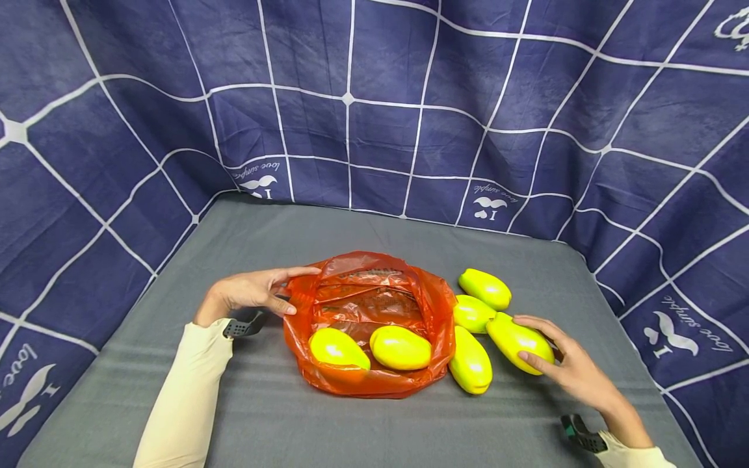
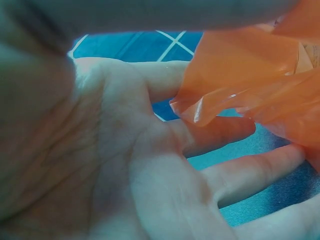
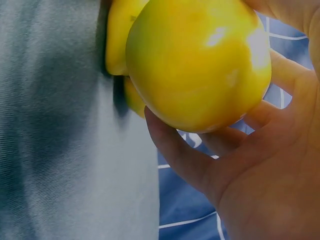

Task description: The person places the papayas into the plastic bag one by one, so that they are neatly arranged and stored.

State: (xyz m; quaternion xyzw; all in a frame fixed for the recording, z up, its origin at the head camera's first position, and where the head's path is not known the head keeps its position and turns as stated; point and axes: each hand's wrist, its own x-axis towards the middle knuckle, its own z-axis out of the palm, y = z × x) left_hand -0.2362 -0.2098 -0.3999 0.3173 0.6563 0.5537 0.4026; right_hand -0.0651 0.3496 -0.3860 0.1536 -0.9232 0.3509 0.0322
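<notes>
Right fingers (image 1: 541, 324) grip yellow fruit (image 1: 519, 344); backdrop (image 1: 386, 133) reads (upside down) "love simple".

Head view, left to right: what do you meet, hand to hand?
Left hand, red bag with two yellow fruits inside, three loose yellow fruits, gripped yellow fruit, right hand.

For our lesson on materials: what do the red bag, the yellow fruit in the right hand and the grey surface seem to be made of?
Bag: probably thin, glossy plastic film; it crinkles and glints. Fruit: natural skin or moulded plastic; its smooth shine and highlights leave that open. Surface: likely matt woven fabric, finely ribbed in the right wrist view.
</notes>
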